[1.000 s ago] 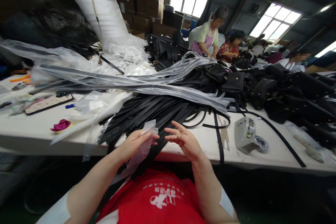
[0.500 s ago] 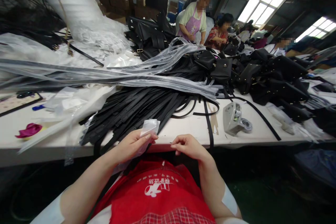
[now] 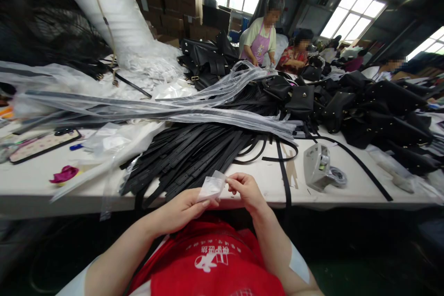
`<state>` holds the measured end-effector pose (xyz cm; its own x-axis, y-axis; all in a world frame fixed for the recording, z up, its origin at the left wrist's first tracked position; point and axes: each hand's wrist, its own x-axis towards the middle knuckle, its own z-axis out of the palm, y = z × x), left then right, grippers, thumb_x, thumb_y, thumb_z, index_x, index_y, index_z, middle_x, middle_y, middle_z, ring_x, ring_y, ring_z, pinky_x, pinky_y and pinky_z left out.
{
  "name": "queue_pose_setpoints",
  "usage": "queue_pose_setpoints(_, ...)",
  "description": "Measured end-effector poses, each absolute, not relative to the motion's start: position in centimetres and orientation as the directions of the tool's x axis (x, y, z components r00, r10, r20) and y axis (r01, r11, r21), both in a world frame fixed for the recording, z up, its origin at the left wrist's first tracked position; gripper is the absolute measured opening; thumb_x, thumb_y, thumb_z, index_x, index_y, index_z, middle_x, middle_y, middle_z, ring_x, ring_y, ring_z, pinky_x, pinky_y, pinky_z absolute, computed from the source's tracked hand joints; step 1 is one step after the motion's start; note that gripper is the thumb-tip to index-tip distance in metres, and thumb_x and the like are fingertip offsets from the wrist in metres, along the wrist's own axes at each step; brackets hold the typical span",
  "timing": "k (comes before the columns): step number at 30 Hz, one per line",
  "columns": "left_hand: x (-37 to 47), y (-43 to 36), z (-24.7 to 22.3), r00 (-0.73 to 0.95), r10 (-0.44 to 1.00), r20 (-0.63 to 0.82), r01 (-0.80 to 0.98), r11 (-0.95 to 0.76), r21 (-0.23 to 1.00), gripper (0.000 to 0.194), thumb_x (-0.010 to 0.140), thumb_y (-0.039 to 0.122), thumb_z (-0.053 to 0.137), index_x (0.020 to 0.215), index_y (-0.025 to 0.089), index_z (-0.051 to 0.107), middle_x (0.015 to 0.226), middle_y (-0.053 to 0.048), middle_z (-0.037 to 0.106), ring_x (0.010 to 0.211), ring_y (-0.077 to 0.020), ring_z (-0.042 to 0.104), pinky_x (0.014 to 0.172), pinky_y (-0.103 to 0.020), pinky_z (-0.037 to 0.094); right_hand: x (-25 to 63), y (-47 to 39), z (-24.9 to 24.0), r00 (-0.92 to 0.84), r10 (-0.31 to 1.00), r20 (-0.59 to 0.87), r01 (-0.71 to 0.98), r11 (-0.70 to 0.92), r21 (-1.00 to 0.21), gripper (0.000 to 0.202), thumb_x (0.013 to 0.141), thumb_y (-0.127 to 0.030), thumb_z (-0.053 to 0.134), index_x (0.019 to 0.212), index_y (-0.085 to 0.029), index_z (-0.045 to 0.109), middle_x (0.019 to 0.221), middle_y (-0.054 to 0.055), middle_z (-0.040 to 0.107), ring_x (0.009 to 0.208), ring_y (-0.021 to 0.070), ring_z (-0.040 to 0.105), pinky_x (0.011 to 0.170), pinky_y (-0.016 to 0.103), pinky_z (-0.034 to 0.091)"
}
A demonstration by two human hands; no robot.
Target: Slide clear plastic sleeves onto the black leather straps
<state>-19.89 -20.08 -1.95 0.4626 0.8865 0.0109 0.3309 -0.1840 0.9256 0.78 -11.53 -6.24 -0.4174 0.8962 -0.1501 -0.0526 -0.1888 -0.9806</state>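
Note:
My left hand (image 3: 192,203) is closed around a clear plastic sleeve (image 3: 211,187), its end standing up past the thumb. The fingers of my right hand (image 3: 244,189) are pinched together at the sleeve's upper right corner. Whether anything small is also between those fingertips is too fine to see. Just beyond both hands, a heap of black straps (image 3: 187,157) with punched holes fans out over the white table (image 3: 256,194). Long plastic-wrapped straps (image 3: 194,113) lie across that heap.
A tape dispenser (image 3: 317,166) stands to the right, beside a loose black strap (image 3: 286,175) hanging over the table edge. Black bags (image 3: 378,101) are piled at the right. A phone (image 3: 45,145) and magenta cloth (image 3: 64,174) lie left. Two co-workers (image 3: 262,41) work across the table.
My right hand has come up to the sleeve's corner from a short gap away. The sleeve has tilted to the right in my left hand. The whole view has shifted slightly.

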Motion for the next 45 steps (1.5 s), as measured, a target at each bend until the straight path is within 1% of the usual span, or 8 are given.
queue_pose_setpoints(4,-20.2,-20.3,-2.0,0.449,0.894,0.010,0.402,-0.212,0.891,0.034,0.096,0.036,0.042,0.101,0.023,0.073,0.105,-0.004,0.071,0.096,-0.0218,0.063,0.092,-0.028,0.044,0.4,-11.7,-5.4,-0.490,0.861,-0.133,-0.066,-0.189,-0.980,0.028,0.067,-0.041,0.077,0.075,-0.014,0.072,0.060,0.000,0.064,0.051,0.0094,0.050,0.050,0.023,0.040)
queue_pose_setpoints(18,-20.0,-20.3,-2.4,0.513,0.857,0.047,0.422,-0.299,0.856,0.033,0.097,0.031,0.041,0.106,0.020,0.071,0.111,-0.004,0.071,0.102,-0.0188,0.063,0.094,-0.027,0.045,-0.6,-11.8,-5.2,-0.401,0.916,-0.024,-0.025,-0.037,-0.999,0.041,0.061,-0.042,0.081,0.052,-0.018,0.049,0.047,-0.006,0.049,0.044,0.0063,0.038,0.044,0.021,0.029)
queue_pose_setpoints(22,-20.4,-20.4,-2.8,0.526,0.849,0.047,0.418,-0.307,0.855,0.034,0.097,0.031,0.040,0.108,0.020,0.071,0.114,-0.005,0.070,0.107,-0.0197,0.062,0.098,-0.029,0.043,-0.4,-11.8,-5.0,-0.472,0.881,-0.037,0.027,-0.027,-0.999,0.029,0.068,-0.042,0.076,0.061,-0.017,0.062,0.052,-0.003,0.057,0.048,0.0090,0.046,0.048,0.022,0.037)
queue_pose_setpoints(27,-20.4,-20.7,-3.1,0.553,0.833,0.025,0.434,-0.313,0.845,0.033,0.097,0.031,0.040,0.108,0.022,0.071,0.115,-0.004,0.070,0.106,-0.0187,0.063,0.098,-0.028,0.043,0.0,-11.8,-4.9,-0.545,0.837,0.045,0.045,0.083,-0.996,0.020,0.077,-0.037,0.070,0.086,-0.020,0.074,0.082,0.002,0.070,0.076,0.0149,0.061,0.070,0.027,0.048)
queue_pose_setpoints(30,-20.3,-20.8,-2.9,0.562,0.827,0.017,0.447,-0.321,0.835,0.034,0.097,0.031,0.040,0.107,0.021,0.071,0.115,-0.004,0.070,0.105,-0.0190,0.063,0.098,-0.028,0.043,0.4,-11.8,-4.7,-0.591,0.806,0.029,0.062,0.082,-0.995,0.017,0.077,-0.035,0.071,0.078,-0.019,0.073,0.073,0.002,0.068,0.067,0.0137,0.059,0.065,0.026,0.047)
queue_pose_setpoints(36,-20.1,-20.6,-2.9,0.558,0.830,0.019,0.450,-0.321,0.833,0.034,0.097,0.031,0.039,0.107,0.021,0.070,0.115,-0.005,0.070,0.105,-0.0196,0.063,0.097,-0.029,0.044,1.0,-11.5,-4.7,-0.652,0.758,-0.020,0.029,0.000,-1.000,0.035,0.073,-0.035,0.075,0.104,-0.020,0.071,0.092,0.004,0.071,0.082,0.0169,0.063,0.076,0.029,0.049)
queue_pose_setpoints(41,-20.1,-20.7,-2.8,0.572,0.820,0.018,0.442,-0.326,0.836,0.032,0.098,0.030,0.039,0.109,0.023,0.069,0.116,-0.003,0.069,0.107,-0.0189,0.061,0.100,-0.030,0.043,1.1,-11.7,-5.0,-0.642,0.766,-0.026,0.088,0.041,-0.995,0.021,0.072,-0.036,0.073,0.068,-0.016,0.068,0.067,0.001,0.065,0.062,0.0123,0.055,0.060,0.024,0.044)
queue_pose_setpoints(45,-19.8,-20.7,-1.8,0.577,0.816,0.033,0.431,-0.338,0.837,0.033,0.098,0.031,0.040,0.112,0.024,0.069,0.128,-0.005,0.060,0.117,-0.0194,0.055,0.105,-0.030,0.038,0.8,-12.0,-5.2,-0.582,0.813,-0.011,0.149,0.093,-0.984,0.023,0.070,-0.034,0.073,0.062,-0.016,0.062,0.061,-0.001,0.060,0.055,0.0100,0.049,0.053,0.022,0.039)
